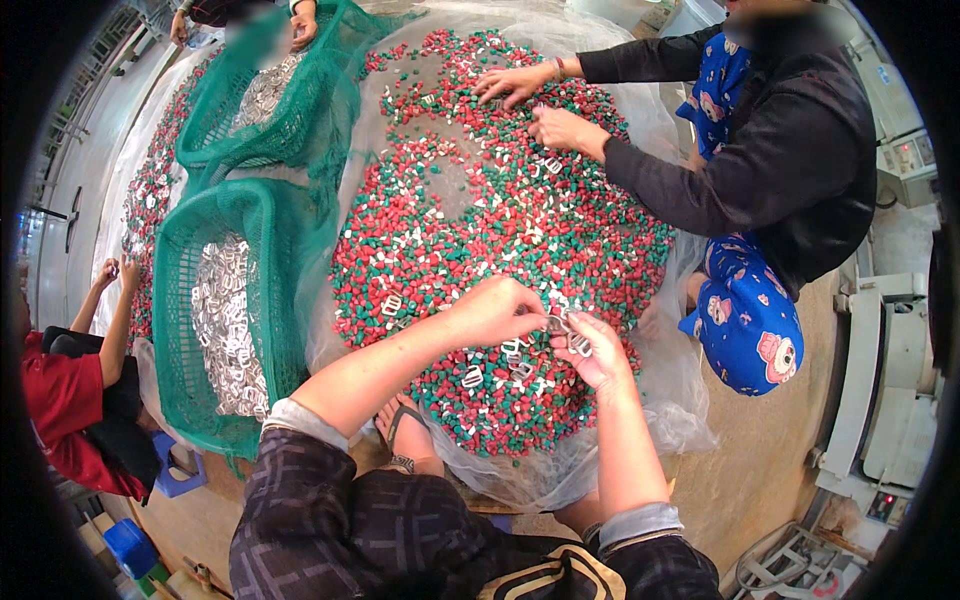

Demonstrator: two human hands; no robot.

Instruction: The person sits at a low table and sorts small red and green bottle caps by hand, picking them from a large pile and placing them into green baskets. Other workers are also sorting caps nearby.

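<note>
My left hand [497,312] is closed in a pinch at one edge of a silvery metal buckle [556,322], over the near part of a wide heap of small red, green and white pieces [500,230]. My right hand [597,352] is closed around one or more similar metal buckles [579,344], its fingertips meeting those of my left hand. Just below both hands, several loose slotted buckles [472,377] lie on the heap. Another buckle [392,304] rests to the left, near my left forearm.
A green mesh-lined basket [170,300] on the left holds a pile of metal buckles [230,330]; a second green basket [190,150] stands behind it. Opposite right, a co-worker's hands [570,130] touch the heap. White netting [690,410] lies beneath it. Other people sit at left.
</note>
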